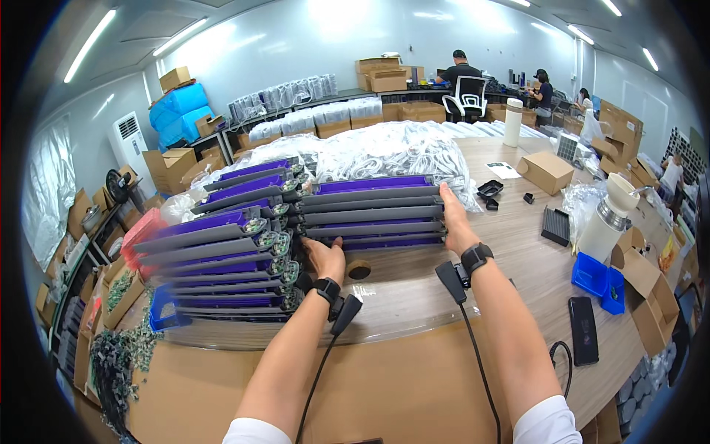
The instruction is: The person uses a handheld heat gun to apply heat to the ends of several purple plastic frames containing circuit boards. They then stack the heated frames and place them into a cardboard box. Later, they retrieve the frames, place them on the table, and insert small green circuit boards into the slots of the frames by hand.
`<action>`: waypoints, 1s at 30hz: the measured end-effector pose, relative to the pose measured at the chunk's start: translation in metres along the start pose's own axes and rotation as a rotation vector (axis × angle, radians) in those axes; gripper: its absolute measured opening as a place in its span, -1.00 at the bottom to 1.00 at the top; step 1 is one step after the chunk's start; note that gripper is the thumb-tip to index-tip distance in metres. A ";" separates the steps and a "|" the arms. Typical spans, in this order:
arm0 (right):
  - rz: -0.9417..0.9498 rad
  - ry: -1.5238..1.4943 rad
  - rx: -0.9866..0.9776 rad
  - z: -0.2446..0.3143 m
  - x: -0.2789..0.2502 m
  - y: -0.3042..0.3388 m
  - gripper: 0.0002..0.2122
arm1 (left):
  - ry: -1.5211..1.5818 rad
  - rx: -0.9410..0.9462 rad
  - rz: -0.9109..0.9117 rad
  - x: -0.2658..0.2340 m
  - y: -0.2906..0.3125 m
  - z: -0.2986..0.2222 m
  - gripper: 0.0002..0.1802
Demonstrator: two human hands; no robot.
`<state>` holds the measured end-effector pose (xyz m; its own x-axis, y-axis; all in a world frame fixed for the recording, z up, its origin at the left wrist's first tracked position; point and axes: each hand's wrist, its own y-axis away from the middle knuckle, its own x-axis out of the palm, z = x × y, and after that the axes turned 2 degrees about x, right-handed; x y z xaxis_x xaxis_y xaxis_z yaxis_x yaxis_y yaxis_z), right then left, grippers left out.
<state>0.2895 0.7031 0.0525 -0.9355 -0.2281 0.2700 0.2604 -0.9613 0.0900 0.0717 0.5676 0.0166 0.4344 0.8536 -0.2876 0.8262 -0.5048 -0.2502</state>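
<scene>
Brown cardboard spans the near side. At left, a blue tray, its contents unclear, stands near an open cardboard box holding green circuit boards; blue bins stand at right. The left grip is half curled at the left end of a stack of grey-and-purple housings; the right grip lies nearly straight against its right end. How firmly either holds, I cannot tell. The stack's long axis runs left to right across the wood-grain table, beside a larger stack. Beyond lie clear plastic bags of pale goods, then a seated person by the wall.
</scene>
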 end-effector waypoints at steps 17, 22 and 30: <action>0.003 -0.054 -0.006 -0.017 0.003 -0.014 -0.35 | -0.528 0.068 0.703 -0.058 0.009 -0.046 0.30; 0.005 0.036 -0.101 -0.006 -0.006 -0.009 -0.27 | -0.419 0.264 0.911 -0.114 0.051 -0.060 0.18; 0.053 0.354 -0.544 0.076 -0.065 0.052 -0.31 | -0.253 0.596 0.887 -0.332 0.154 -0.124 -0.44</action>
<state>0.3818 0.6800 0.1127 -0.9711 -0.2249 -0.0797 0.2368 -0.8673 -0.4379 0.0989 0.2226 0.1880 0.6460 0.1395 -0.7505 -0.0791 -0.9656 -0.2476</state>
